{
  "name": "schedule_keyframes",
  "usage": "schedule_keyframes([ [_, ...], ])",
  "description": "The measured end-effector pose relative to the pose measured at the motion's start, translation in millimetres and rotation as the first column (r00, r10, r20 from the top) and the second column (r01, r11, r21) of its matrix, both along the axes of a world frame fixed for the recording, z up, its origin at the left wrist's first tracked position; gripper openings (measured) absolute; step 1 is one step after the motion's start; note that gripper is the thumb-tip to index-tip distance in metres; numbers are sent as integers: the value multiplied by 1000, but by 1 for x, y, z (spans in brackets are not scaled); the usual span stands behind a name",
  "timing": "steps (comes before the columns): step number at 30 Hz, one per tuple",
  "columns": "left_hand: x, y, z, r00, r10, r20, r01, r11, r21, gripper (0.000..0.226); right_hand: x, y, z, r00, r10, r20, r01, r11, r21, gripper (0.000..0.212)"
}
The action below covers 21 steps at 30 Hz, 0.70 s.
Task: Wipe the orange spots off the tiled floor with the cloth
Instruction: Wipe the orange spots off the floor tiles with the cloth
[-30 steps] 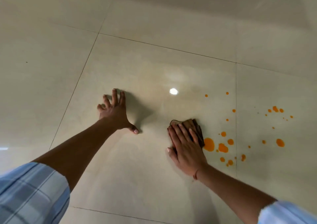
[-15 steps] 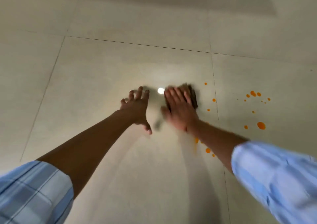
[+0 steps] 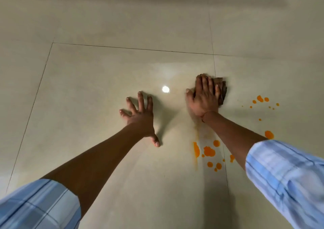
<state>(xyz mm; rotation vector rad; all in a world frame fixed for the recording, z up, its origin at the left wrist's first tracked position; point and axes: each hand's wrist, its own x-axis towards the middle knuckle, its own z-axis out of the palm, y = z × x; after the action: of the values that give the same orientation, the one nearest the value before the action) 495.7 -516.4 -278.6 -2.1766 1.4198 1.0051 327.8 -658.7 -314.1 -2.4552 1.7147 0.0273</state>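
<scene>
The glossy cream tiled floor [image 3: 105, 74] fills the view, crossed by thin dark grout lines and bearing one bright light glint [image 3: 165, 89]. Two forearms reach out from blue checked sleeves [image 3: 287, 179], both sleeves cut off by the lower edge and the right one blurred. The left hand [image 3: 140, 118] lies flat on the tile, fingers spread and released, gripping nothing. The right hand [image 3: 206, 97] presses palm-down with straight fingers on the brown cloth [image 3: 222, 90], which sits on a grout line, mostly hidden under the hand so only its right edge shows. The orange spots [image 3: 208, 151] cluster beside the right forearm, some hidden behind it, with a faint smear running up toward the wrist. Smaller orange drops [image 3: 260, 98] lie right of the cloth, apart from it.
</scene>
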Motion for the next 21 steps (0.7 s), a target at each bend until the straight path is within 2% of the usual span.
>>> schedule_keyframes([
  [1, 0, -2, -3, 1000, 6, -2, -6, 1000, -3, 167, 0, 18, -5, 1000, 29, 3, -29, 999, -14, 74],
  [4, 0, -3, -1, 1000, 4, -10, -4, 1000, -9, 167, -57, 135, -6, 931, 364, -13, -362, 929, 78, 72],
  [6, 0, -2, 3, 1000, 4, -18, -5, 1000, -16, 166, -93, 155, 2, 901, 434, 3, -432, 896, 106, 71],
  [7, -1, -2, 5, 1000, 8, -18, -9, 1000, -16, 166, -95, 139, -1, 916, 402, -9, -399, 911, 110, 69],
  [10, -2, -3, 7, 1000, 5, 1, -5, 1000, -8, 167, -47, 67, 4, 997, 64, -44, -61, 996, 71, 71],
  [11, -2, -2, 5, 1000, 6, 3, -6, 1000, -11, 167, -37, 64, 1, 999, 21, -38, -19, 999, 49, 73],
  [12, -1, -2, 3, 1000, 8, 7, -8, 1000, -20, 167, -35, 76, -2, 999, 49, -13, -48, 998, 35, 74],
  [13, 1, -1, 2, 1000, 12, 13, -11, 999, -32, 166, -43, 100, -4, 989, 145, -1, -145, 989, 35, 74],
  [15, -1, 7, 2, 999, -12, 34, 14, 998, -57, 162, -92, 175, -2, 941, 337, -15, -334, 937, 105, 74],
  [16, -5, 10, 4, 998, -49, 50, 54, 994, -98, 159, -120, 196, 5, 930, 366, -24, -361, 925, 122, 74],
  [18, -17, 12, 9, 973, -190, 129, 213, 958, -190, 152, -145, 181, 4, 946, 322, -42, -315, 941, 121, 72],
  [21, -34, -3, 19, 879, -430, 206, 464, 871, -162, 147, -114, 113, 4, 996, 36, -79, -32, 998, 45, 73],
])
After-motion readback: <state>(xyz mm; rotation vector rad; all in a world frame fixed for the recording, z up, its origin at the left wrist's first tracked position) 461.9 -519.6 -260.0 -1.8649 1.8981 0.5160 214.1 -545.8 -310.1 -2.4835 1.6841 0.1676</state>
